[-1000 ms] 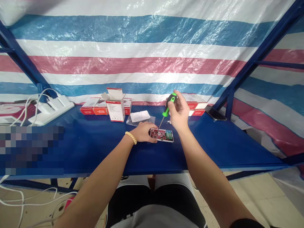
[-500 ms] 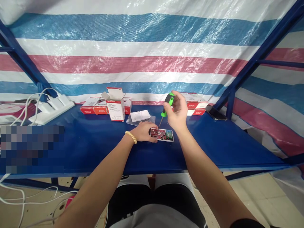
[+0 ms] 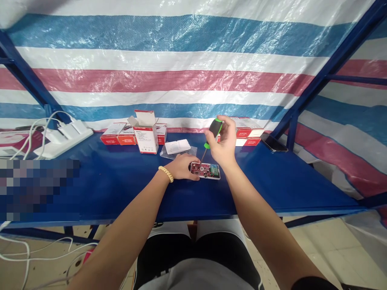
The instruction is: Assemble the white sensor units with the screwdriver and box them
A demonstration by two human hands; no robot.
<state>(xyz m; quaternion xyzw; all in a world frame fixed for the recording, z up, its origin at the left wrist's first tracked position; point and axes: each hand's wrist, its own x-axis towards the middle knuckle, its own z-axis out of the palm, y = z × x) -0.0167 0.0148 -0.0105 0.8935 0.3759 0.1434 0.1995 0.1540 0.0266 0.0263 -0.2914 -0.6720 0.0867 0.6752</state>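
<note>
A small white housing with a red circuit board (image 3: 207, 170) in it lies on the blue table, a green terminal block at its right end. My left hand (image 3: 182, 166) grips the housing's left end between thumb and fingers. In my right hand (image 3: 225, 139) is a green and black screwdriver (image 3: 215, 128), held tilted. Its tip reaches down to the board's upper left part; whether it sits in a screw is too small to tell. Just behind lies a white plastic cover (image 3: 177, 146) on a clear plastic bag (image 3: 165, 153).
An opened detector box (image 3: 146, 137) stands upright, with red and white boxes (image 3: 118, 134) beside it. More boxes (image 3: 248, 131) are stacked at the right near a phone (image 3: 273, 143). A power strip (image 3: 65, 141) with plugs and cables occupies the left of the blue table (image 3: 272, 185).
The view has shifted slightly. My right hand has changed its grip a little around the screwdriver handle; my left hand still holds the housing in the same place.
</note>
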